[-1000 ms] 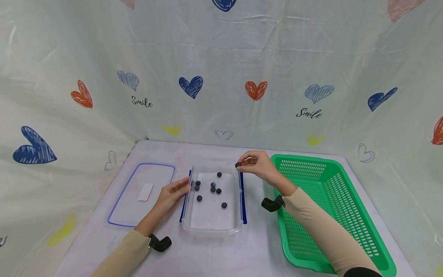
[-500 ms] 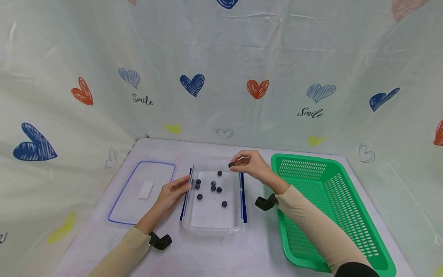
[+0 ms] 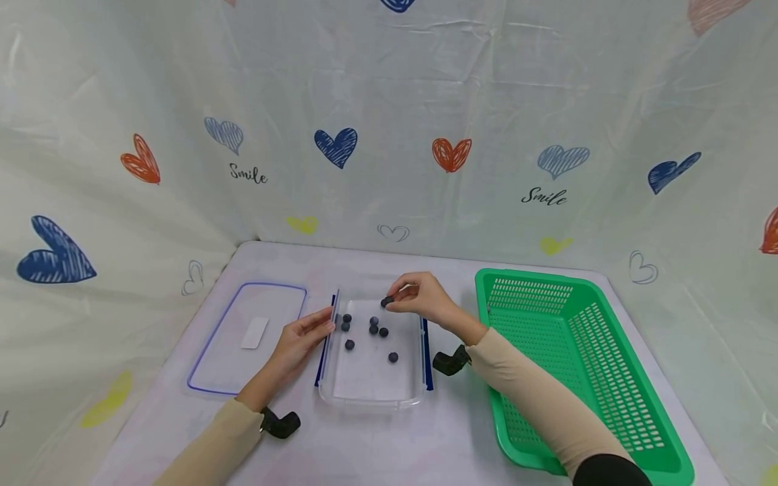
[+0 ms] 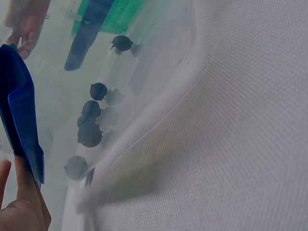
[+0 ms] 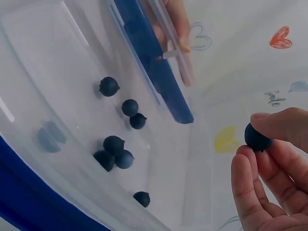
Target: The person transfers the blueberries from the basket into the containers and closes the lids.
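Note:
A clear plastic box (image 3: 372, 405) with blue side latches stands mid-table, lid off, several dark blueberries (image 3: 394, 357) scattered over its floor. Some lie in small clusters, others singly. Over the far right part of the box, my right hand (image 3: 422, 297) pinches one blueberry (image 5: 257, 138) between thumb and fingertips; in the head view it overlaps a berry lying in the box. My left hand (image 3: 304, 339) rests at the left wall, its fairly straight fingers touching the outside by the left blue latch (image 4: 24, 115).
Left of the box lies a clear lid (image 3: 213, 344) with a blue rim, a white rectangle (image 3: 254, 333) showing on it. A green slotted basket (image 3: 501, 432) stands at the right, under the right forearm. A heart-print curtain (image 3: 389, 88) hangs behind the table.
My right hand has moved left from the box's right rim to above its far part, still pinching the blueberry, and has dropped slightly. The left hand keeps its place at the left wall.

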The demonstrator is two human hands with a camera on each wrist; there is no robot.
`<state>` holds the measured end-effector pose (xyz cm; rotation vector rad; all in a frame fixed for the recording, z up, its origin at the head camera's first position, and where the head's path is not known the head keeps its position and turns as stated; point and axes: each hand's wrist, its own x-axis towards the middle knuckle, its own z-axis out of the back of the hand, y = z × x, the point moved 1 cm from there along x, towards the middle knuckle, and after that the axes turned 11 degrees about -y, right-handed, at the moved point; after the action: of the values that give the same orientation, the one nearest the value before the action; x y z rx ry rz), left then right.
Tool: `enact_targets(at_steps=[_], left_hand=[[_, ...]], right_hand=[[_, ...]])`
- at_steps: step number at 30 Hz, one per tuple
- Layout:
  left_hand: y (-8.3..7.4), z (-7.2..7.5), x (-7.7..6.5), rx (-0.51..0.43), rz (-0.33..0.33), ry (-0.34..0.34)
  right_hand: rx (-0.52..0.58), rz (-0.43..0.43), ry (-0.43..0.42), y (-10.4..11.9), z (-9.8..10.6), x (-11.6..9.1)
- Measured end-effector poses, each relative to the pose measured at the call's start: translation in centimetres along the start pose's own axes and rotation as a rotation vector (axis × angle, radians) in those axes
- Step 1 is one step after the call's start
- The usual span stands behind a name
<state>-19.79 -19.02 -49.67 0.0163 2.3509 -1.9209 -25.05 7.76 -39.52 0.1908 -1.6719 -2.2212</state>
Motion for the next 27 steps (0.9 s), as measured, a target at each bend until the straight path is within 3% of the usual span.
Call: enact_targets(at_steps=[6,17,27], left_hand=[[-0.1,0.0,0.0,-0.01,0.0,0.015],[-0.1,-0.1,0.1,-0.001,0.005,0.004],[-0.2,-0.1,-0.1,0.004,0.008,0.008]], right_hand=[[-0.044,-0.009,0.032,1.2,-0.7,-0.6],[-0.086,0.03,-0.002,-1.5,-1.1,0.4],[-0.086,0.044,-0.05,1.2,0.8,-1.0]])
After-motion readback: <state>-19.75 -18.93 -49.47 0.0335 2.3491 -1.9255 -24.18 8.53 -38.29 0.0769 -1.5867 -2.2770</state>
